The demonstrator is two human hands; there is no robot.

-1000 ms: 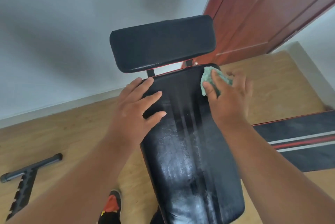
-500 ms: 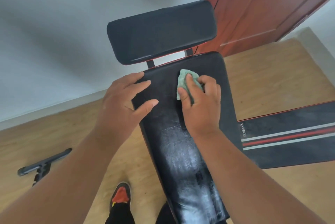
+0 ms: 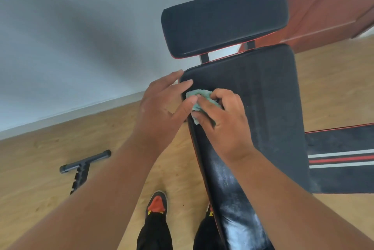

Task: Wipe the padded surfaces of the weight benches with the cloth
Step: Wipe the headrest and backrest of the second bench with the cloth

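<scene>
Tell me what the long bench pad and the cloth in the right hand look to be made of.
Long bench pad: looks like black vinyl or faux leather, smooth with glossy streaks near the person; it could be real leather. Cloth: pale green with a fuzzy, nubbly pile, probably microfibre or terry. The right hand holds it bunched against the pad.

I see a pale green cloth (image 3: pixel 199 101) on a black bench pad (image 3: pixel 263 108) edged in red, a black mat (image 3: pixel 342 160) with white and red stripes, a tan wood-grain floor (image 3: pixel 40 168), and red-toed shoes (image 3: pixel 156 202).
</scene>
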